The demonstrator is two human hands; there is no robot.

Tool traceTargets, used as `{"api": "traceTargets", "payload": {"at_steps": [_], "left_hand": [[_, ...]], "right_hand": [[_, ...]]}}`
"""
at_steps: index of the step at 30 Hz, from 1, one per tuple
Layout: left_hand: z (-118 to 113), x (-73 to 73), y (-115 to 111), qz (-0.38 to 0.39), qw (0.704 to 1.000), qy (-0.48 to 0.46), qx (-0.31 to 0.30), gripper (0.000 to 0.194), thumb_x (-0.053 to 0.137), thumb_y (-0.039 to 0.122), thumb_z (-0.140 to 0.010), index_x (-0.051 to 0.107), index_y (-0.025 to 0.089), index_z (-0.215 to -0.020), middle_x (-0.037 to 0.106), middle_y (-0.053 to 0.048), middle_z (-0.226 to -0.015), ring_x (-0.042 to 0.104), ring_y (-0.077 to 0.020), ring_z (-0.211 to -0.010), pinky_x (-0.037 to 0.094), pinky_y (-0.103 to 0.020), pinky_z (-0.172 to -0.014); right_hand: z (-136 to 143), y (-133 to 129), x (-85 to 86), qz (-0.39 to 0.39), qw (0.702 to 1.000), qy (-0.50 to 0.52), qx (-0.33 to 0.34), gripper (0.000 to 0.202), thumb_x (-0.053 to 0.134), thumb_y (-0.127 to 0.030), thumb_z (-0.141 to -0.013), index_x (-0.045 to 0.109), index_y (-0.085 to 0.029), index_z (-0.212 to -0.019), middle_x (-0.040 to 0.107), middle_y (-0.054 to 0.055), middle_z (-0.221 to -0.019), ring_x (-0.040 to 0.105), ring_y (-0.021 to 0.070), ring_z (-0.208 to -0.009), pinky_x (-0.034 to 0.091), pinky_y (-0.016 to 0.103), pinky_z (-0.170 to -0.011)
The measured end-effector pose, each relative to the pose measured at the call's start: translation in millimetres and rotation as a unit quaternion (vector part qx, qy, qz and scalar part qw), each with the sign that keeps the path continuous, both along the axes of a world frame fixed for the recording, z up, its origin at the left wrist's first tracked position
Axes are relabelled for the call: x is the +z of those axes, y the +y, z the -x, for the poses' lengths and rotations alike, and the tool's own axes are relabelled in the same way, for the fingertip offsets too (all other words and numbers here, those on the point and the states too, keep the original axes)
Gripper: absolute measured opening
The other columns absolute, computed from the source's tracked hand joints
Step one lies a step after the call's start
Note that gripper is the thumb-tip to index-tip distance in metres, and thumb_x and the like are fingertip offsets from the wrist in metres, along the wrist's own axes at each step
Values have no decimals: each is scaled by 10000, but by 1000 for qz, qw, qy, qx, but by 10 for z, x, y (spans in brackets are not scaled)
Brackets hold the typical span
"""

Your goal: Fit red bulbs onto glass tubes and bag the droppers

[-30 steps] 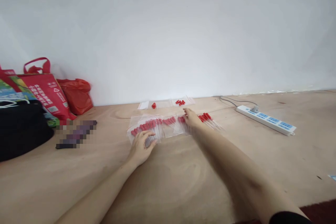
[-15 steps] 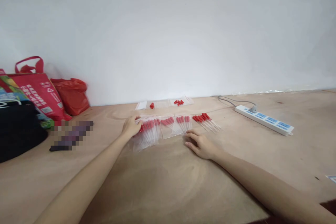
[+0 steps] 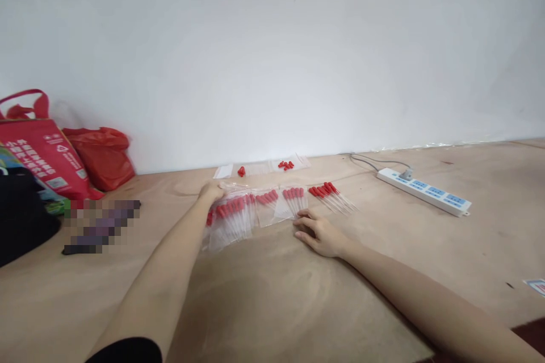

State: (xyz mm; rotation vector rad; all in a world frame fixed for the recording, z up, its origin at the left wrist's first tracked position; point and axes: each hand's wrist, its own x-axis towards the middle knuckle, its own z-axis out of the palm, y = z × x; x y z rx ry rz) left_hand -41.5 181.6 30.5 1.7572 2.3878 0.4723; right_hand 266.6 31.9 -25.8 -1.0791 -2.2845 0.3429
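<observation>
Clear zip bags holding glass droppers with red rubber bulbs lie in a row on the wooden table. My left hand [image 3: 210, 193] reaches over the top corner of the leftmost bag of droppers [image 3: 232, 224]; its fingers are mostly hidden and blurred. To its right are a second bag of droppers [image 3: 267, 210] and a third bag [image 3: 293, 204]. Beside the lower edge of the third bag, my right hand [image 3: 323, 233] rests on the table, thumb and fingers apart and nothing visibly gripped. Loose droppers [image 3: 330, 195] lie fanned beyond it, outside any bag.
Near the wall are a bag of loose red bulbs [image 3: 300, 163] and a bag of clear tubes [image 3: 258, 168]. A white power strip [image 3: 423, 190] with a grey cable lies right. Red bags [image 3: 97, 153], a black item [image 3: 25, 215] and a pixelated object [image 3: 102, 229] occupy the left.
My left hand has moved slightly up and left along the bag's top, showing more red bulbs below the wrist. The right hand stays beside the third bag. The whole view has shifted a little.
</observation>
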Motion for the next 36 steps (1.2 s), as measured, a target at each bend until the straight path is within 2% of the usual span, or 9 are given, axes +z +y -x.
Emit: {"api": "traceTargets", "payload": {"at_steps": [6, 7, 9, 14, 18, 22, 26, 28, 36], "left_hand": [[-136, 389, -302, -226, 973, 51, 5, 278, 299, 270, -908, 489, 142, -1065, 470, -96, -1139, 457, -207, -1066, 377, -331, -881], [-194, 405, -413, -260, 963, 61, -25, 243, 337, 272, -890, 518, 163, -1010, 482, -76, -1123, 479, -195, -1031, 386, -304, -861], [-341, 340, -702, -329, 922, 108, -172, 179, 409, 240, -832, 567, 161, -861, 528, -77, -1035, 534, -211, -919, 424, -301, -759], [-756, -143, -1597, -198, 876, 141, -416, 135, 432, 150, -752, 560, 175, -786, 591, -90, -895, 562, -232, -827, 441, -339, -715], [-909, -296, -2008, -93, 888, 89, -441, 163, 425, 273, -805, 548, 166, -810, 601, -78, -835, 574, -227, -777, 470, -355, -664], [-779, -223, -2031, -80, 868, 9, -490, 335, 503, 382, -779, 525, 185, -1049, 547, -90, -1133, 503, -250, -1044, 419, -409, -873], [-550, -221, -1981, -35, 851, 3, -525, 467, 501, 393, -795, 418, 267, -1238, 375, -63, -1343, 322, -266, -1233, 290, -479, -992], [-501, -243, -1988, 0, 852, 4, -524, 471, 474, 411, -813, 395, 290, -1261, 337, -58, -1368, 284, -273, -1254, 269, -501, -996], [-683, -354, -2046, -24, 855, -13, -517, 443, 453, 405, -829, 407, 291, -1255, 362, -54, -1354, 286, -257, -1255, 248, -496, -1012]], "right_hand": [[10, -18, 33, -2, 1000, 1, 4, 231, 463, -275, -817, 560, -186, -1007, 482, 100, -1112, 523, 175, -973, 420, 320, -865], [9, -16, 32, -3, 1000, 1, 7, 229, 464, -269, -816, 558, -190, -1009, 482, 100, -1115, 526, 176, -968, 420, 324, -863], [5, -10, 27, -7, 1000, 2, 10, 224, 467, -262, -812, 558, -190, -1004, 484, 100, -1115, 531, 177, -959, 423, 328, -857], [1, -1, 0, -24, 1000, 4, 6, 215, 475, -256, -806, 564, -173, -984, 490, 108, -1102, 530, 180, -969, 419, 317, -860], [8, -10, -21, -36, 999, 4, 12, 218, 472, -265, -807, 568, -162, -974, 500, 107, -1082, 532, 171, -955, 418, 304, -851], [-59, 82, -17, -65, 996, -23, -48, 195, 469, -245, -798, 586, -169, -934, 537, 95, -1031, 536, 175, -910, 420, 309, -817], [-250, 351, 19, -88, 956, -66, -271, 189, 453, -195, -779, 610, -163, -879, 585, 115, -900, 528, 233, -873, 397, 371, -787], [-339, 496, 34, -71, 936, -79, -336, 203, 479, -204, -762, 604, -154, -914, 590, 133, -914, 524, 260, -892, 390, 382, -778], [-383, 735, -37, 15, 927, -77, -367, 168, 501, -156, -728, 589, -146, -871, 609, 144, -845, 555, 271, -861, 407, 363, -704]]}}
